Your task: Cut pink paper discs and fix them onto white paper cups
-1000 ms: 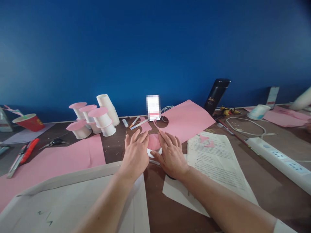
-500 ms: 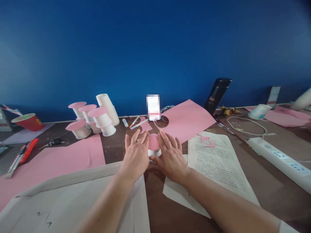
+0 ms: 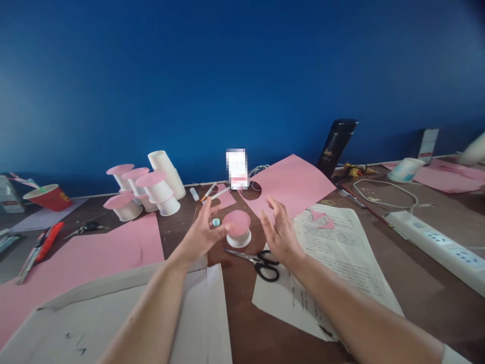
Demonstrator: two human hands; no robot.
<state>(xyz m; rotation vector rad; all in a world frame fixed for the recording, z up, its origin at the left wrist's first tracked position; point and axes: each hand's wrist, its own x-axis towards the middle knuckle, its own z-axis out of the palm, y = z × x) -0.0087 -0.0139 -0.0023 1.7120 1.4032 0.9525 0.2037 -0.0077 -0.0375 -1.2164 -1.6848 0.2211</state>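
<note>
A white paper cup (image 3: 239, 239) stands in front of me with a pink paper disc (image 3: 237, 223) on its top. My left hand (image 3: 202, 231) is just left of it, fingers apart and holding nothing. On the other side, my right hand (image 3: 279, 231) is also open, with a gap between it and the disc. Black-handled scissors (image 3: 267, 266) lie below the cup, their blades pointing left. A small blue cap (image 3: 215, 222) rests between my left hand and the disc.
Stacked cups with pink discs (image 3: 151, 187) stand back left, near a red cup (image 3: 51, 197) and a cutter (image 3: 34, 255). Behind are a pink sheet with a round hole (image 3: 295, 182) and a black flask (image 3: 337, 146). A power strip (image 3: 435, 242) lies right.
Both hands have let go of the disc-topped cup and moved apart, one to each side. The cup, the blue cap and the scissors now show fully or mostly.
</note>
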